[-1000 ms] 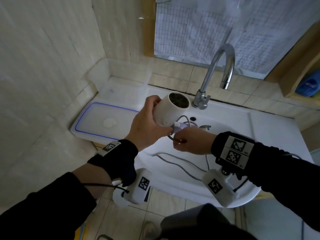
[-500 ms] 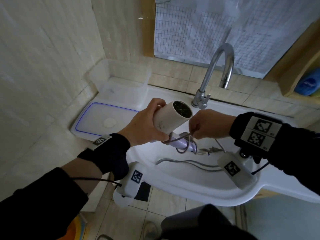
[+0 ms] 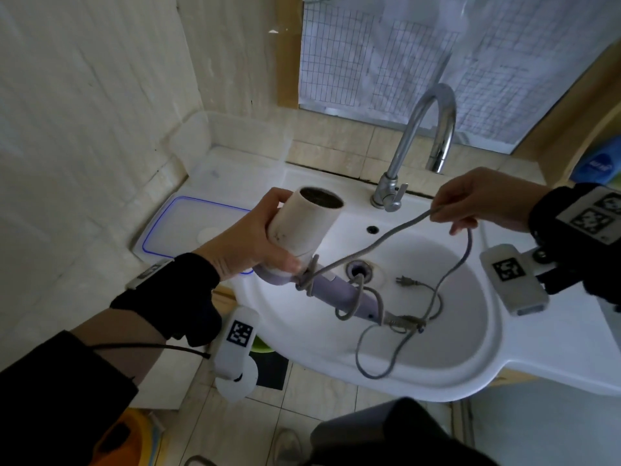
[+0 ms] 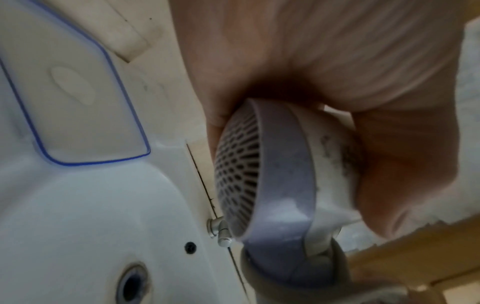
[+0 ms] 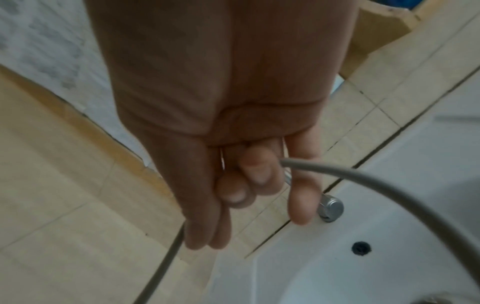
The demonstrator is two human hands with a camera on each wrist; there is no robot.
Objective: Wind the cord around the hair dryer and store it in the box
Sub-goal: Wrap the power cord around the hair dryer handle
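My left hand (image 3: 250, 245) grips the white barrel of the hair dryer (image 3: 302, 227) over the left side of the sink; its purple handle (image 3: 339, 294) points down to the right. In the left wrist view the dryer's rear grille (image 4: 239, 176) faces the camera under my palm. The grey cord (image 3: 386, 237) is looped around the top of the handle and runs taut up to my right hand (image 3: 470, 203), which pinches it near the tap. The cord (image 5: 363, 176) leaves my fingers to the right. Its slack and the plug (image 3: 405, 281) lie in the basin. The clear box (image 3: 208, 146) stands at the back left.
The box's blue-rimmed lid (image 3: 188, 227) lies left of the white sink (image 3: 504, 348). A chrome tap (image 3: 420, 142) rises behind the basin, close to my right hand. A tiled wall closes the left side. A wooden shelf with a blue item (image 3: 598, 163) is at the far right.
My right hand has moved up and to the right, away from the dryer, pulling the cord taut from the handle. My left hand has tilted the barrel slightly and stayed in place.
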